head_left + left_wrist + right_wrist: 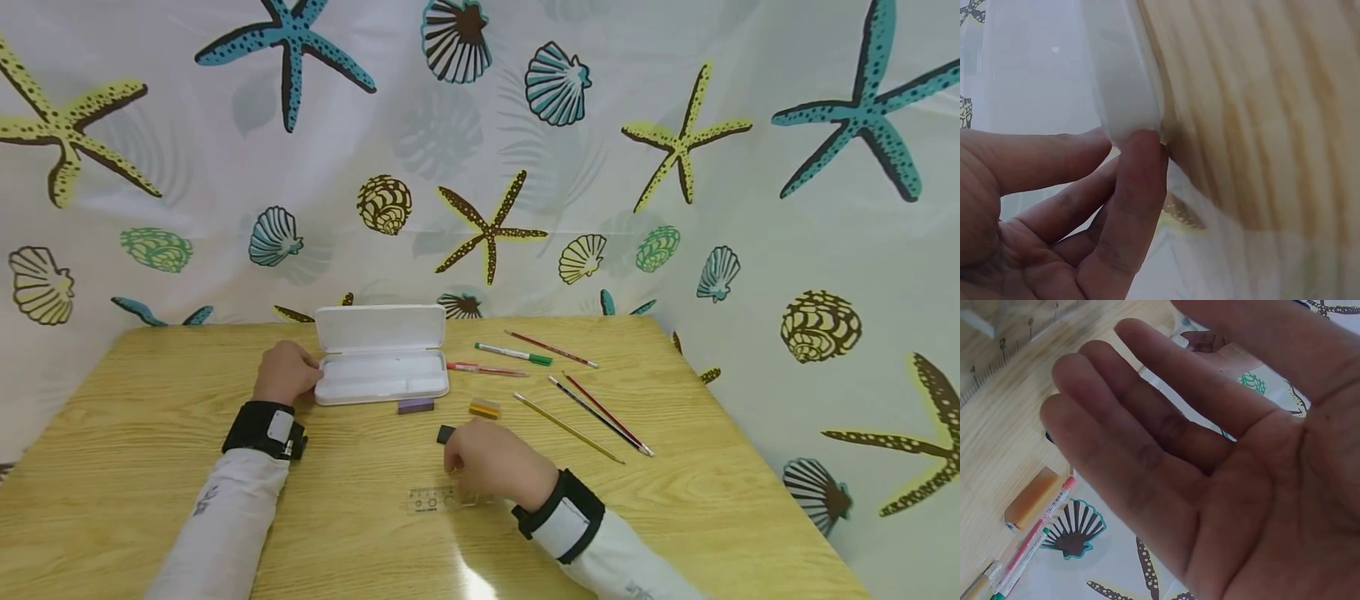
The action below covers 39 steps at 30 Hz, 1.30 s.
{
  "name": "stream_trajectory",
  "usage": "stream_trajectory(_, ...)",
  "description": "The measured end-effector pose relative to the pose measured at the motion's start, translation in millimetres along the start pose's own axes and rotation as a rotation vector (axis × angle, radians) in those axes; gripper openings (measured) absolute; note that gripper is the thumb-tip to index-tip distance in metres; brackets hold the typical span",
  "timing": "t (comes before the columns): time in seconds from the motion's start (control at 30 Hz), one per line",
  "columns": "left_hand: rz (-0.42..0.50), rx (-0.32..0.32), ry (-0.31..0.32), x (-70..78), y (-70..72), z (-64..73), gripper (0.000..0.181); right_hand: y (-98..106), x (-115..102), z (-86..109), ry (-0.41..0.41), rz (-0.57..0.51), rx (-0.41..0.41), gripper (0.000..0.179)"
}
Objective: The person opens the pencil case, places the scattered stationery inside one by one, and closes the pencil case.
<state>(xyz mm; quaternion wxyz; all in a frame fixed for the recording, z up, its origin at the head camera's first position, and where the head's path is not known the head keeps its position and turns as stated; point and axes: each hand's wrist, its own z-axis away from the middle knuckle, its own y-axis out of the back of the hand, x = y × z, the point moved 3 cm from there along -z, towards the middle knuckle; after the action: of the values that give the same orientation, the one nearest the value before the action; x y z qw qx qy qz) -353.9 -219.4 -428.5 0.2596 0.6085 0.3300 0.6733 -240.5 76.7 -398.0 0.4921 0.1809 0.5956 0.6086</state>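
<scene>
A white pencil case [382, 387] lies with its lid raised at the back of the table. My left hand [285, 372] pinches its left end between thumb and fingers; the left wrist view shows the fingertips [1141, 147] on the case's edge. My right hand [498, 462] is over a clear ruler [427, 500], partly covering it. In the right wrist view its fingers [1147, 419] are loosely extended, with nothing held. A small dark block [445, 434] lies beside that hand, partly hidden by it. Behind it are a yellow-orange eraser [484, 408] and a purple block [416, 406].
To the right lie a green-capped pen [513, 353], a red pen [487, 369], a yellow pencil [568, 427], a dark pencil [592, 407] and red pencils [551, 348]. A cloth [480, 150] printed with shells and starfish hangs behind the wooden table [150, 467].
</scene>
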Motion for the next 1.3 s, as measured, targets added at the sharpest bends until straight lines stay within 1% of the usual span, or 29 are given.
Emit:
stream_trajectory(0.1, 0.001, 0.005, 0.003, 0.1, 0.4, 0.4, 0.025, -3, 0, -0.5, 0.017, 0.039, -0.007, 0.020)
stream_trajectory(0.3, 0.003, -0.002, 0.000, -0.2, -0.5, -0.1, 0.026, -5, 0, 0.5, 0.038, 0.097, 0.023, 0.023)
stream_trajectory(0.7, 0.009, 0.005, -0.003, 0.4, 0.6, 1.2, 0.024, -8, -3, 0.5, 0.005, 0.108, -0.010, 0.030)
stream_trajectory(1.1, 0.020, 0.021, -0.002, -1.5, 0.2, -1.9, 0.023, -11, -3, -1.6, 0.010, 0.144, -0.019, 0.030)
stream_trajectory(1.3, 0.024, 0.037, -0.025, -3.0, -1.7, -2.0, 0.023, -12, -3, 0.3, 0.036, 0.147, -0.009, 0.031)
